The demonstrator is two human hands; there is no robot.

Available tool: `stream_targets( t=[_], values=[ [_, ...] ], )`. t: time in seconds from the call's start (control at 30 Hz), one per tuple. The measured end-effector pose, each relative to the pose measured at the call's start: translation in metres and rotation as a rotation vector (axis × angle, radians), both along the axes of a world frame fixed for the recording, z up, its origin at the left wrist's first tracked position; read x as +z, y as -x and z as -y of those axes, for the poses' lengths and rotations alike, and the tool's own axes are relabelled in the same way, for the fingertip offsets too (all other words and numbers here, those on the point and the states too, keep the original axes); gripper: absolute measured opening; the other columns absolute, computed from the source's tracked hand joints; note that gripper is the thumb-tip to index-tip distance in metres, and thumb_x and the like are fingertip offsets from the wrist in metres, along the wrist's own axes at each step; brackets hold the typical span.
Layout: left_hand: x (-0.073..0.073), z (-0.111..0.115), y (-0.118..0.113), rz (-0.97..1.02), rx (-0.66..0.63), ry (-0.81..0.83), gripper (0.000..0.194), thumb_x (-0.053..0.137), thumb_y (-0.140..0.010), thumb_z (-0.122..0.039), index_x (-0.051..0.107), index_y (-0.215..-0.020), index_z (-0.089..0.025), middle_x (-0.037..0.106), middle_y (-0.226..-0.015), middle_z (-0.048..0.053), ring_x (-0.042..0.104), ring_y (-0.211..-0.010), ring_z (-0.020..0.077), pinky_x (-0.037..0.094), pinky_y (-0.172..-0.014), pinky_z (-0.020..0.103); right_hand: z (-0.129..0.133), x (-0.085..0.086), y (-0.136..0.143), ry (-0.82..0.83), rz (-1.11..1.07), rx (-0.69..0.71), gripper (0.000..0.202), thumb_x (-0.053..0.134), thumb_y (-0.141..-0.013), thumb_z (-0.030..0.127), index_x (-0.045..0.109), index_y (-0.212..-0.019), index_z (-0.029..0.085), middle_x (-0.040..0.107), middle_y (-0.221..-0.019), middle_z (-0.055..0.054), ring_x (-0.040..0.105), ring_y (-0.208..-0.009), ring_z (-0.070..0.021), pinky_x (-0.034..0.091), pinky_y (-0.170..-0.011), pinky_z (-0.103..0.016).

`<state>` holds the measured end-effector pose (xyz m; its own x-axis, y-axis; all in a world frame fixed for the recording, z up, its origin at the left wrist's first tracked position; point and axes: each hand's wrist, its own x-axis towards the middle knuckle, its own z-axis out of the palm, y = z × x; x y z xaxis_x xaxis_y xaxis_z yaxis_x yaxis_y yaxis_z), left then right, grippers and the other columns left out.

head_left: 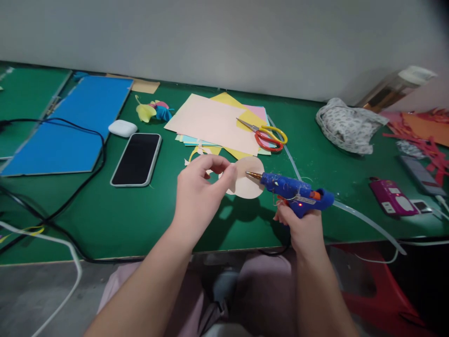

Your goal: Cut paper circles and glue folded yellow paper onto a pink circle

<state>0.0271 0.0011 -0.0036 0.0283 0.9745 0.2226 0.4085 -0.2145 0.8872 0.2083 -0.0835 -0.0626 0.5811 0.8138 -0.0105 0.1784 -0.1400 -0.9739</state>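
Observation:
My left hand [201, 192] pinches a pale pink paper cutout [248, 185] with rounded lobes between thumb and fingers, held above the table. Part of the cutout is hidden behind the fingers. My right hand [301, 224] is wrapped round the handle of a blue glue gun [294, 187], its small red light lit. The brass nozzle points left and lies over the cutout; whether it touches the paper I cannot tell. A clear glue stick [365, 224] sticks out of the gun's back. Beyond the hands, red-and-yellow-handled scissors [268, 138] rest on stacked coloured paper [210, 121].
On the green table [168, 220] lie a phone [136, 159], a white earbud case [122, 128] and a blue board [73, 126]. Black cable [70, 199] runs at left. A patterned cloth pouch [349, 126], a purple device [393, 197] and a bottle [398, 89] are at right.

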Motion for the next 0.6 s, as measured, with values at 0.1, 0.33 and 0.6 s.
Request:
stream_targets(
  t=[0.1,0.33,0.6],
  values=[
    [-0.0007,-0.0003,0.0001,0.011,-0.004,-0.012,0.010,0.061,-0.076,-0.027,0.065,-0.070,-0.021,0.065,-0.073,-0.002,0.053,-0.062,0.0109,0.042,-0.060,0.024,-0.0001,0.0012,0.0003,0.008,0.004,-0.006,0.020,0.073,-0.066,0.028,0.057,-0.058,0.017,0.053,-0.045,0.004,0.055,-0.041,-0.0143,0.048,-0.045,-0.026],
    [-0.0014,-0.0017,-0.0002,0.017,0.015,-0.006,0.010,0.062,-0.076,-0.027,0.064,-0.069,-0.020,0.065,-0.072,-0.002,0.053,-0.062,0.0104,0.041,-0.060,0.023,0.0007,0.0017,-0.0006,0.037,0.043,-0.001,0.022,0.072,-0.066,0.030,0.057,-0.057,0.017,0.055,-0.045,0.003,0.056,-0.042,-0.0144,0.048,-0.045,-0.025],
    [-0.0016,-0.0023,0.0009,0.039,0.014,-0.002,0.008,0.062,-0.075,-0.024,0.065,-0.070,-0.020,0.065,-0.072,-0.003,0.053,-0.063,0.0103,0.040,-0.058,0.022,0.0015,0.0011,-0.0010,0.031,0.051,0.013,0.021,0.073,-0.066,0.030,0.058,-0.059,0.017,0.055,-0.045,0.003,0.056,-0.042,-0.0149,0.048,-0.045,-0.025]
  ],
)
